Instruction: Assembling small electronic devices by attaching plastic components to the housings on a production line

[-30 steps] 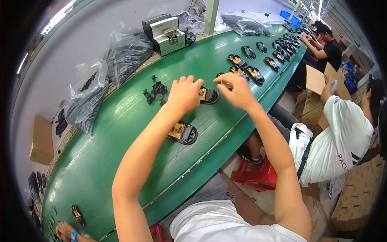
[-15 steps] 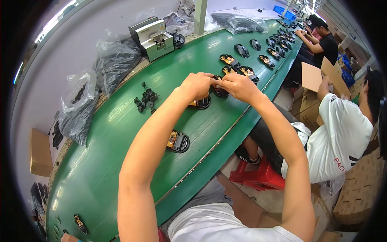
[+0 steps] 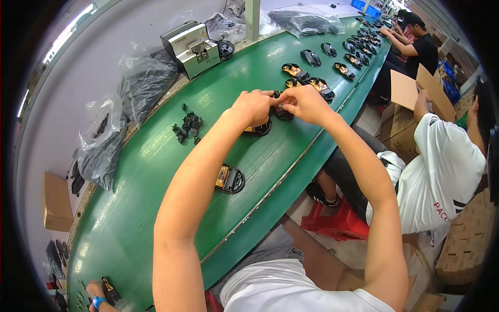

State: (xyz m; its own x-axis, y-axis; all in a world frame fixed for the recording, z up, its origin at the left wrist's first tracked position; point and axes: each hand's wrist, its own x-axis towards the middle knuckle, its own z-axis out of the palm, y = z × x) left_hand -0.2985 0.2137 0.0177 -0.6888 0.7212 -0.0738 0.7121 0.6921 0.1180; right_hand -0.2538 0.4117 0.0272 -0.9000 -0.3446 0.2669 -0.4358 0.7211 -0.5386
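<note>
Both hands meet over an opened black computer mouse on the green work surface. My left hand has its fingers closed on the mouse's far left end. My right hand is pinched over the same mouse from the right; whatever its fingertips hold is hidden. Under my left hand, partly covered, lies another opened mouse base. Nearer to me rests a mouse base with its orange circuit board showing. Left of my hands is a small pile of black scroll wheels.
More opened mice spread along the green belt toward the far right. A grey-white machine and plastic bags of dark parts line the far edge. A co-worker in a white shirt sits at right beside a carton.
My right hand has lifted and shifted slightly, its fingers loosening on the mouse; my left hand stays nearly in place. At lower left, another person's hand has reached farther in, beside a mouse part.
</note>
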